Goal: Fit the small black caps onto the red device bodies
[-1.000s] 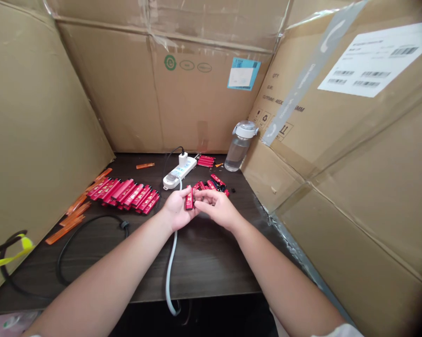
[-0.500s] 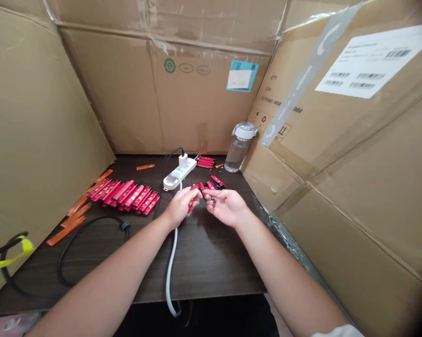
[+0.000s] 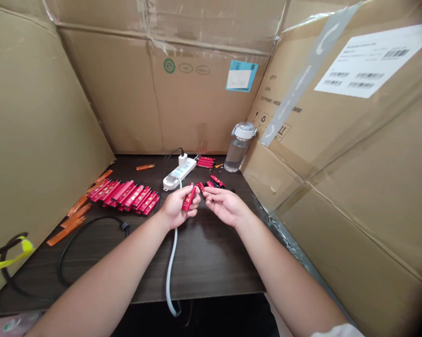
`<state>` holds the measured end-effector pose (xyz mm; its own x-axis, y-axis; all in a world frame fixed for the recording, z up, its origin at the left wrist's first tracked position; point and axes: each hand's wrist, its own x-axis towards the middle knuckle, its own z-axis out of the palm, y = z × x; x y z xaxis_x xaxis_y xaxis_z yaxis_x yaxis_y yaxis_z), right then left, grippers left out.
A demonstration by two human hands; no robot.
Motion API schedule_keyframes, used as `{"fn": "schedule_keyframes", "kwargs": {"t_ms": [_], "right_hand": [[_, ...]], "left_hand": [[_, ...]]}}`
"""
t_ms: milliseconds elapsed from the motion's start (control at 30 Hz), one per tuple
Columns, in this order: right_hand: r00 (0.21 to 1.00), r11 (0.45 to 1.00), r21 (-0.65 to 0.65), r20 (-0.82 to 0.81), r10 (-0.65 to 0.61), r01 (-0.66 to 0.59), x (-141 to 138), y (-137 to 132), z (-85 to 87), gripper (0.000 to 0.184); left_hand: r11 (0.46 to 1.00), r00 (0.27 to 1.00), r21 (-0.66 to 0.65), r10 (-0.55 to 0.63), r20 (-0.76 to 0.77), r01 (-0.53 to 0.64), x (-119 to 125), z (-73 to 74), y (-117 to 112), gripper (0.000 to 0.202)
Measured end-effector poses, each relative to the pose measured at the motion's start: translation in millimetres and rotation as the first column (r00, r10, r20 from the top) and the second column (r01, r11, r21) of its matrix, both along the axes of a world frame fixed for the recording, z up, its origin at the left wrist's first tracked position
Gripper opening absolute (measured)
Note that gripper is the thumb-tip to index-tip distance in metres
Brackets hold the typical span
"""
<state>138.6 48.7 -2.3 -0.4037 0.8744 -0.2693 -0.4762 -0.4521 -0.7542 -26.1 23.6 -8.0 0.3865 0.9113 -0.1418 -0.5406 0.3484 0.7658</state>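
Observation:
My left hand [image 3: 177, 207] grips a red lighter [image 3: 188, 198] with gold print, which stands tilted in its fingers. My right hand [image 3: 225, 206] is close by on the right, fingers apart, with nothing visible in them. Just beyond its fingertips lies a loose heap of red lighters and small black parts [image 3: 211, 183]. Left of my hands, a tight slanted row of red lighters [image 3: 126, 196] lies on the dark wood table [image 3: 203, 276].
A white power strip [image 3: 179, 173] with a plugged-in adapter and a white cable [image 3: 170, 267] sits behind my hands. Farther back stand a small red stack [image 3: 205, 162] and a water bottle [image 3: 237, 147]. Orange sticks [image 3: 73, 215] and a black cable [image 3: 91, 238] lie left. Cardboard walls [image 3: 49, 117] surround the table.
My hands have separated, the right moving rightward away from the lighter. The left hand now holds the lighter alone, closer to upright than half a second ago.

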Motion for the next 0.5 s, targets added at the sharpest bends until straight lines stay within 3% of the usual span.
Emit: {"fn": "schedule_keyframes", "kwargs": {"t_ms": [233, 400, 500], "right_hand": [[0.924, 0.948, 0.248, 0.276, -0.266, 0.198, 15, 15, -1.9, 0.016], [0.809, 0.873, 0.428, 0.412, -0.420, 0.235, 34, 34, -10.9, 0.029], [0.722, 0.846, 0.488, 0.503, -0.476, 0.217, 43, 42, -15.3, 0.026]], "left_hand": [[0.992, 0.979, 0.015, 0.126, -0.160, -0.126, -1, -5.2, 5, 0.025], [0.985, 0.970, 0.020, 0.175, -0.170, -0.174, 0, -2.4, 4, 0.027], [0.982, 0.969, 0.017, 0.191, -0.156, -0.191, -1, -4.0, 5, 0.027]]}}
